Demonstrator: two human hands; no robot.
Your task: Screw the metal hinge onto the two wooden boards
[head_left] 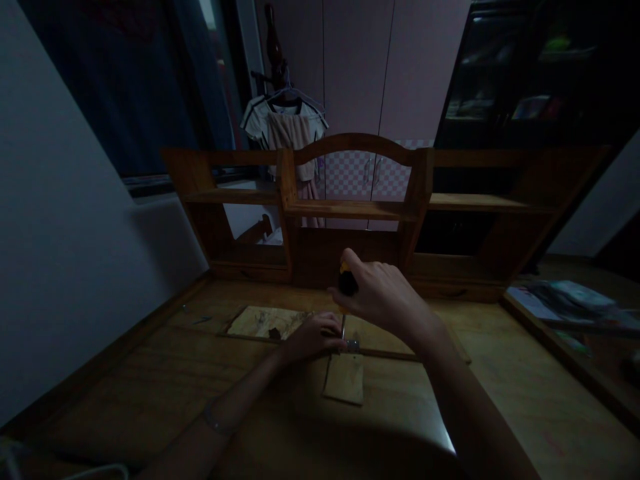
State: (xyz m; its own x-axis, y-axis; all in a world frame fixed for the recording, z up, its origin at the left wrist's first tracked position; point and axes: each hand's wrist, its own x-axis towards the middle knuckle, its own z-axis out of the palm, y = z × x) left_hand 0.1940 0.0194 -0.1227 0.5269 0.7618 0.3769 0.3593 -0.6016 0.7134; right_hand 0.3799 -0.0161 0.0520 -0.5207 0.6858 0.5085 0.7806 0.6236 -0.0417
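Observation:
My right hand (387, 297) is wrapped round the black and yellow handle of a screwdriver (349, 280), held upright. Its thin shaft points down at a small metal hinge (353, 345). Beside the shaft's lower end, my left hand (315, 337) has its thumb and fingers pinched close together; whatever lies between them is hidden. The hinge sits at the front edge of a long wooden board (270, 322) with a dark, stained patch. A small square wooden piece (344, 379) adjoins the hinge on the near side.
Small metal bits (203, 320) lie on the wooden desktop (200, 367) at left. A wooden shelf unit (350, 212) stands along the back. A wall (75, 233) bounds the left side. Papers and plastic-wrapped things (570, 297) lie beyond the desk's right edge.

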